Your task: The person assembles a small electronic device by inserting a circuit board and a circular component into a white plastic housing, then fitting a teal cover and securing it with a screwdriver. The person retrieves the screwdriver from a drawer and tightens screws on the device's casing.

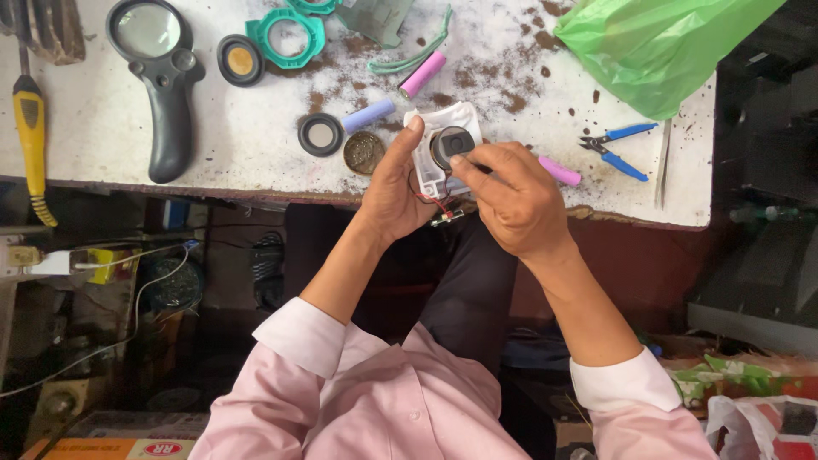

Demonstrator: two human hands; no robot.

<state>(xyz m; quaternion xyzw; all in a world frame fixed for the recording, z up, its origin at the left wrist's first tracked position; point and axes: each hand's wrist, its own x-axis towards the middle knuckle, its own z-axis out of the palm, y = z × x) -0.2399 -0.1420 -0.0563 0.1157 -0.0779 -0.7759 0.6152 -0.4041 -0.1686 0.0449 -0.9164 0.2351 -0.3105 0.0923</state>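
head camera, looking steeply down, close above workbench (102,128)

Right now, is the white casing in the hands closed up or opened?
Opened. The white casing, gripped by the left hand, shows its round dark part uncovered, and red wires hang out below. The right hand touches it.

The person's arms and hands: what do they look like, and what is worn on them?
Both hands are bare: left hand, right hand. No gloves, rings or watch are visible. The light pink shirt sleeves are rolled up, showing paler cuffs, and the forearms are uncovered.
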